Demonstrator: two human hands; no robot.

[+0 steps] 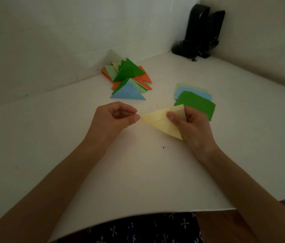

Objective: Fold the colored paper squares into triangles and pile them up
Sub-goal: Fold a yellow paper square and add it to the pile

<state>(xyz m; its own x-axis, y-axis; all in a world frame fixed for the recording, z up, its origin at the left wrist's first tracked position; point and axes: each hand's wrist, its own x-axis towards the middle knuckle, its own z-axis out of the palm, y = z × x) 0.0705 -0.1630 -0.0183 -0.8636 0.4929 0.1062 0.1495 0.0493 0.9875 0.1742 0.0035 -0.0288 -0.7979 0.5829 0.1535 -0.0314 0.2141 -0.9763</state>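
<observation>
1. Head view, the only feed I have: a yellow sheet [161,122], already folded into a triangle, is held just above the table [138,172] between both hands, near the stack [197,104] of flat squares
2. The left hand [115,116] pinches the sheet's left tip between thumb and forefinger. The right hand [197,126] grips the right side, thumb on top and fingers behind
3. I judge the task well past halfway. A pile [127,77] of triangles lies by the wall, the yellow one is not yet on it, and the stack is unfolded
4. Counts: one sheet in hand. Three squares show in the stack, green over blue over pale green, and more may hide beneath. The pile overlaps too much for an exact count; I make out about ten. Two speakers [204,30] stand in the corner
</observation>
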